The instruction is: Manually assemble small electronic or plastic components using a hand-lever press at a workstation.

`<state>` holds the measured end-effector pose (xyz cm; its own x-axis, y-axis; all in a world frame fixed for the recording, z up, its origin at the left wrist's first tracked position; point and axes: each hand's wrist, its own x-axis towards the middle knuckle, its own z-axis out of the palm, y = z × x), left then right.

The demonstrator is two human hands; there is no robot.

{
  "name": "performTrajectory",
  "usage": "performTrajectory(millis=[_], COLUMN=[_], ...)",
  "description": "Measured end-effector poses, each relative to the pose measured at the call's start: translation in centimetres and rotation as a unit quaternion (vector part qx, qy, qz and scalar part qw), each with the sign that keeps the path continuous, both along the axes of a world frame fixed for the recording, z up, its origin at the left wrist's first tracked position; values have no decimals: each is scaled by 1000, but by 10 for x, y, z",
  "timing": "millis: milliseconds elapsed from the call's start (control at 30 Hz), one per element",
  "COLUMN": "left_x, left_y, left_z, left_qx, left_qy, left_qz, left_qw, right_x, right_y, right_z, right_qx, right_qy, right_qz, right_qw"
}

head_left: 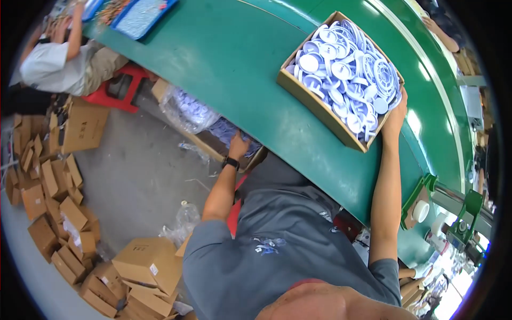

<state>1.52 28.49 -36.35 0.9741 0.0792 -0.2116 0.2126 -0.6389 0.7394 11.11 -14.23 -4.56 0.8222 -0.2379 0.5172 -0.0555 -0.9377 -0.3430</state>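
Observation:
A brown cardboard box full of round white plastic discs sits on the green table. My right hand rests against the box's near right corner, fingers on its rim. My left hand, with a black watch at the wrist, reaches down off the table's edge into an open carton on the floor that holds bluish-white parts in plastic. Whether its fingers hold anything is hidden.
A clear bag of white parts lies beside the floor carton. Several small brown boxes are scattered on the grey floor, larger cartons nearer. Another person sits by a red stool. A tape dispenser stands at right.

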Motion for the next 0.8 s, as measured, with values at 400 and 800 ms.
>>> performTrajectory(millis=[400,800], left_x=[162,42], left_y=[-486,-570], left_z=[68,108], left_qx=[-346,-304], left_qy=[-99,-60], left_qz=[-442,-617], left_qw=[822,723], right_x=[5,3], right_y=[17,35], right_z=[7,25], right_qx=[19,-99], right_qy=[127,77], right_qz=[-50,-43], right_qw=[991,991])
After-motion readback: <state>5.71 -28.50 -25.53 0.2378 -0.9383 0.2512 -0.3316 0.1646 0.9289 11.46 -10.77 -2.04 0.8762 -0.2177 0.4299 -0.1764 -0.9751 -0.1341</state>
